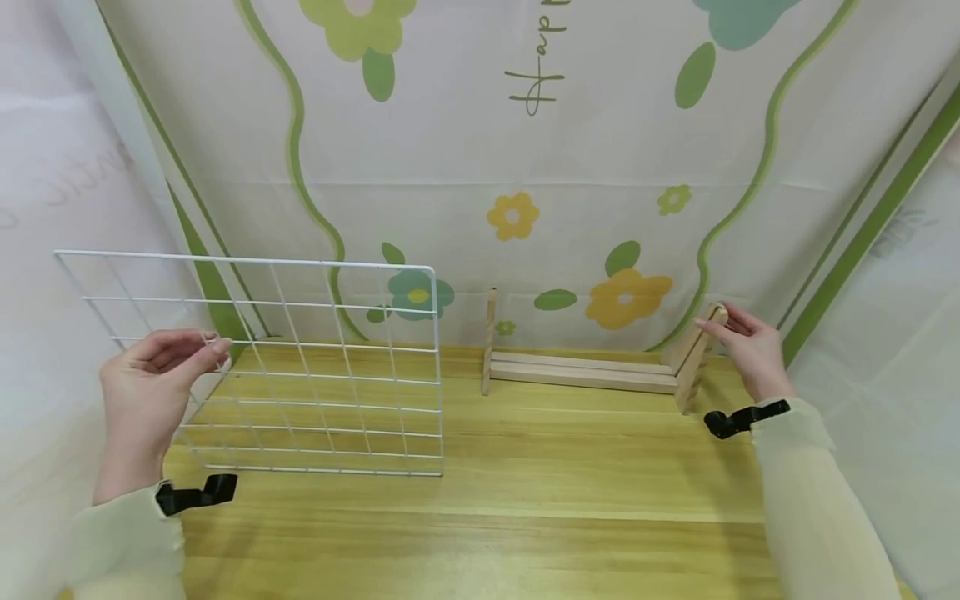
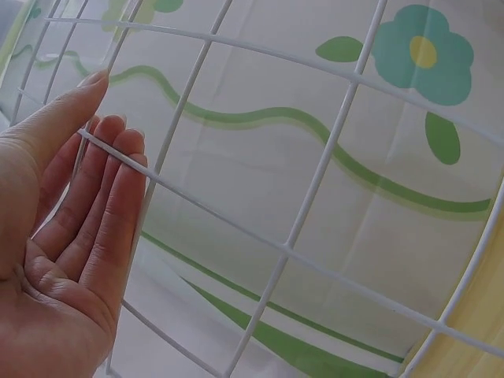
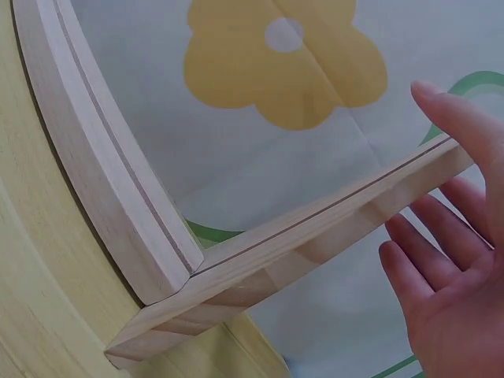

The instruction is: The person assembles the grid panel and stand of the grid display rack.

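A white wire grid panel (image 1: pixel 437 351) is held up by my left hand (image 1: pixel 153 396) on the left side, tilted above the table. In the left wrist view the thumb and fingers of that hand (image 2: pixel 55 287) are around one wire of the grid (image 2: pixel 287 249). Farther back on the right is a light wooden stand (image 1: pixel 585 376), a grooved base bar between two uprights. My right hand (image 1: pixel 756 357) grips the top of the right upright (image 1: pixel 692 375) between thumb and fingers. The right wrist view shows a groove along this upright (image 3: pixel 276 268) too.
Beneath everything is a yellow wood-grain table (image 1: pixel 525 517). A white cloth with printed flowers (image 1: pixel 637 167) hangs behind it, and pale cloth sides (image 1: pixel 45 208) rise at left and right. Each wrist wears a black strap mount (image 1: pixel 197 493).
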Demonstrator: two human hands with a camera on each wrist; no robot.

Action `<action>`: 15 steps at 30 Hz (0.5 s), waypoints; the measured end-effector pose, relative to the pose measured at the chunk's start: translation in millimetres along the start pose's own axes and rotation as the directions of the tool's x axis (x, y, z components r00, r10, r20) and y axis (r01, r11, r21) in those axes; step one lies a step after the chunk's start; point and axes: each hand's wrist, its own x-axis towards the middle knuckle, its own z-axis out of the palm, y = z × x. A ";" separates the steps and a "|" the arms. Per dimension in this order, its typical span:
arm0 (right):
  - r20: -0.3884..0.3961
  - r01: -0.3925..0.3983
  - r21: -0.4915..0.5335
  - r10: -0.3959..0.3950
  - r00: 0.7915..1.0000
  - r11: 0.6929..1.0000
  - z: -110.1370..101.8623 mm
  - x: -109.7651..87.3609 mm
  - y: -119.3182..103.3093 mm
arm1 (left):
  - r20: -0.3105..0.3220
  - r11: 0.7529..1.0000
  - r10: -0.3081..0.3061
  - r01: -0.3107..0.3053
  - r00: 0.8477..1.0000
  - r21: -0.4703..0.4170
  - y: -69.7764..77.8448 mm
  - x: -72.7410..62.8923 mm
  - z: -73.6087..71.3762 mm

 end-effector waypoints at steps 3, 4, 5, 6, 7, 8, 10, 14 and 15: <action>0.018 -0.018 0.003 0.018 1.000 1.000 0.9 1.1 -2.2 | -0.001 1.000 -0.001 0.001 1.000 0.000 0.3 0.1 -0.2; 0.023 -0.028 0.016 0.027 0.999 0.999 1.0 1.1 -2.6 | 0.001 1.000 0.000 0.000 1.000 0.000 0.2 0.2 -0.2; 0.027 -0.035 0.032 0.034 0.999 0.999 1.2 1.1 -2.9 | 0.003 1.000 0.002 -0.002 1.000 0.001 0.1 0.2 -0.3; 0.030 -0.041 0.052 0.040 0.999 0.998 1.3 1.1 -3.1 | 0.006 1.000 0.004 -0.004 1.000 0.000 -0.1 0.1 -0.3; 0.033 -0.043 0.065 0.041 0.999 0.997 1.4 1.0 -3.0 | 0.007 1.000 0.006 -0.006 1.000 -0.001 -0.3 0.1 -0.3; 0.037 -0.044 0.077 0.041 0.998 0.996 1.4 0.9 -2.7 | 0.009 1.000 0.008 -0.008 1.000 -0.002 -0.5 -0.1 -0.3; 0.046 -0.041 0.096 0.037 0.998 0.995 1.3 0.8 -1.7 | 0.010 1.000 0.007 -0.007 1.000 0.003 -0.4 -0.5 -0.5; 0.072 -0.030 0.143 0.020 0.997 0.989 -0.4 -1.2 1.1 | 0.012 0.999 -0.018 0.017 1.000 0.031 1.7 -1.8 -2.0; 0.077 -0.025 0.161 0.013 0.997 0.987 -1.1 -2.1 2.0 | 0.013 0.999 -0.024 0.024 1.000 0.036 2.2 -1.9 -2.2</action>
